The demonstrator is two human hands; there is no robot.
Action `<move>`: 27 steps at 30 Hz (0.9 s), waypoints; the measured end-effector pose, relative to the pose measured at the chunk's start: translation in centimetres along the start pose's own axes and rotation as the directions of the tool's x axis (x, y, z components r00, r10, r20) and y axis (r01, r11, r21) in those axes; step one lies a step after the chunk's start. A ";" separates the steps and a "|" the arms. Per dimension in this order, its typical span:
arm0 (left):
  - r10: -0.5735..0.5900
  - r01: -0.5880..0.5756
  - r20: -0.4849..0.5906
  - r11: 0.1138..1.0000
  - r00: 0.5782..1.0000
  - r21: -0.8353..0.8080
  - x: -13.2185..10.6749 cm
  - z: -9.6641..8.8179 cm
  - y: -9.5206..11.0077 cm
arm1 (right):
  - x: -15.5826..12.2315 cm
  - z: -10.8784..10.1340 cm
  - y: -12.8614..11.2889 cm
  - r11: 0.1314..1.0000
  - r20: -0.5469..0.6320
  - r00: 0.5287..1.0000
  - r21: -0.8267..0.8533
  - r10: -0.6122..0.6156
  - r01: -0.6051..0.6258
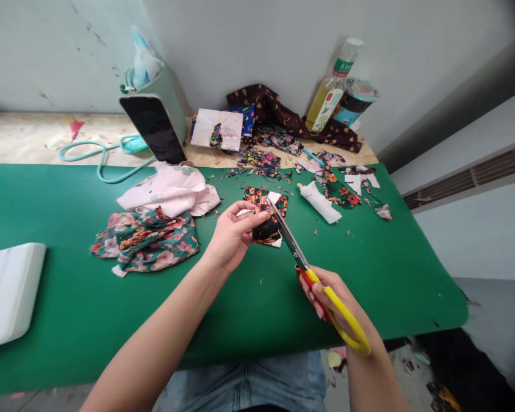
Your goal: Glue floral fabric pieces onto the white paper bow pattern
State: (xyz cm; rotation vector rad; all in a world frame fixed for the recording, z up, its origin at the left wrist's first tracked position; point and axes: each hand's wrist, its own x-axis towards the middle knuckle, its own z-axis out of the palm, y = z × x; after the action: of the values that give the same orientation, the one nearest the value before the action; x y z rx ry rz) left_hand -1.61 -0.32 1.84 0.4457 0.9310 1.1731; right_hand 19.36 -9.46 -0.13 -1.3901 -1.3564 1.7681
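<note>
My left hand pinches a small piece of dark floral fabric between thumb and fingers. Beneath that piece lies a card with floral cloth and white patches on it. My right hand grips a pair of scissors with one yellow and one red handle. Its blades point up and left, and the tips reach the edge of the fabric by my left fingers. Whether the blades are parted is too fine to make out. Left of my left hand are a crumpled green floral cloth and a pink cloth.
A phone leans on a green container at the back. Fabric scraps, a white roll and a blue pen lie beyond my hands. An oil bottle stands back right; a white box sits far left.
</note>
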 end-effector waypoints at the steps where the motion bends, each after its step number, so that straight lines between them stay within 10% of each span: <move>1: -0.001 0.001 -0.002 1.000 1.000 0.001 0.0 0.0 0.0 | 0.0 0.0 0.0 1.000 -0.005 1.000 -0.002 0.001 -0.001; 12: -0.044 0.042 -0.024 0.998 0.999 -0.051 0.1 0.0 -0.3 | -0.1 -0.4 0.6 0.999 -0.093 0.995 0.019 0.028 -0.027; 16: -0.023 0.018 -0.050 0.996 0.998 -0.089 0.3 0.2 -0.3 | 0.3 -2.0 0.3 0.970 -0.361 0.931 -0.240 -0.053 -0.037; 21: -0.007 -0.003 -0.094 0.995 0.996 -0.097 0.4 0.3 -0.3 | 1.2 -4.2 -0.5 0.666 -0.531 0.807 -0.703 -0.258 -0.249; 27: 0.021 -0.027 -0.102 0.998 0.995 -0.064 0.4 0.0 -0.6 | 2.0 -5.1 -0.7 0.441 -0.568 0.805 -0.776 -0.173 -0.452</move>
State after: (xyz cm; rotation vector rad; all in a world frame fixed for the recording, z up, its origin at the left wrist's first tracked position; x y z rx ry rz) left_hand -1.21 -0.18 1.31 0.3486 0.9740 1.2534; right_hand 23.24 -5.48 -0.22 -2.4025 -1.8977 0.3871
